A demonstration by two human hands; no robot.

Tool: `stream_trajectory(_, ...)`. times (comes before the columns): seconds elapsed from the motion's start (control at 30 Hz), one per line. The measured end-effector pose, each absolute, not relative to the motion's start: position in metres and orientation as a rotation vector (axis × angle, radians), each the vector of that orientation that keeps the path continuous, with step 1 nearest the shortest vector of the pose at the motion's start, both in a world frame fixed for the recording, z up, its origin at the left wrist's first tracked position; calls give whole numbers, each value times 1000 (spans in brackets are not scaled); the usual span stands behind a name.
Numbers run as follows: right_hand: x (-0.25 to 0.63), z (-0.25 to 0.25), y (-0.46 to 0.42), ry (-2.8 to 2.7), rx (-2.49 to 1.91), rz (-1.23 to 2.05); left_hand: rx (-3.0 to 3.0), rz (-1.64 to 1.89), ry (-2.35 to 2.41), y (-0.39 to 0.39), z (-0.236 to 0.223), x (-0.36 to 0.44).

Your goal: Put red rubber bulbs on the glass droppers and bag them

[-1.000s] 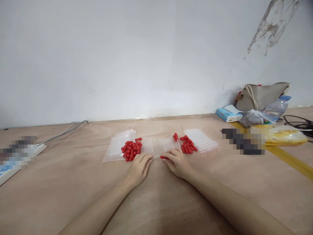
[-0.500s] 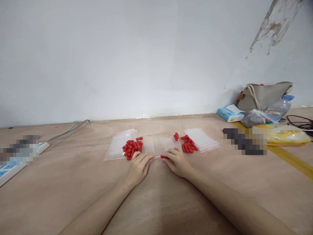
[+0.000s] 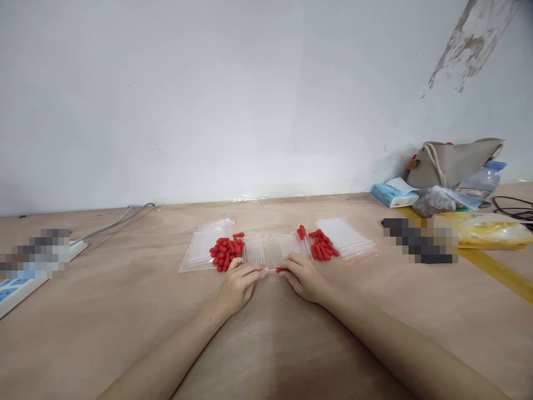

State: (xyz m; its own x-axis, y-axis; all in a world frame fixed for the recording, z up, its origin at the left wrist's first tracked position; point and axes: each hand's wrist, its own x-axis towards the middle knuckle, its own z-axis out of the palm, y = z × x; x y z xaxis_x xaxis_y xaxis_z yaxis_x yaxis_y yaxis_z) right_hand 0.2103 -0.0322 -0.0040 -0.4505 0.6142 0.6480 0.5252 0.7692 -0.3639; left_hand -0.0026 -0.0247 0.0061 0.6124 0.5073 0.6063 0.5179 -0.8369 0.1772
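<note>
Work at the table (image 3: 250, 355): around you lie a power strip (image 3: 44, 280) at far left and, at right, a tissue pack (image 3: 393, 194), tote (image 3: 462, 161), yellow packet (image 3: 491, 230) and black cable (image 3: 516, 206). Nearest your hands, a left red pile (image 3: 226, 253) sits just beyond the left knuckles, a right red pile (image 3: 321, 244) beyond the right, with loose tubes (image 3: 254, 250) between. Flat clear sleeves (image 3: 345, 239) flank both piles; a clear bag (image 3: 433, 201) holds something grey, too blurred to name. Your left hand (image 3: 245, 280) pinches a tube (image 3: 271, 271); your right hand (image 3: 303, 278) pinches a red bulb (image 3: 280, 270) at its right end, whether joined you cannot tell
</note>
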Motion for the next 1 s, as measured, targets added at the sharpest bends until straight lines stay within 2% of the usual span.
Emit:
stream_trajectory(0.4,211,-6,-34,-2182,-786,131,-2813,-991,-853,-27,8,-1)
stream_trajectory(1.0,211,-1,-32,-2329,-850,-98,-2743,-1041,-836,-29,8,4)
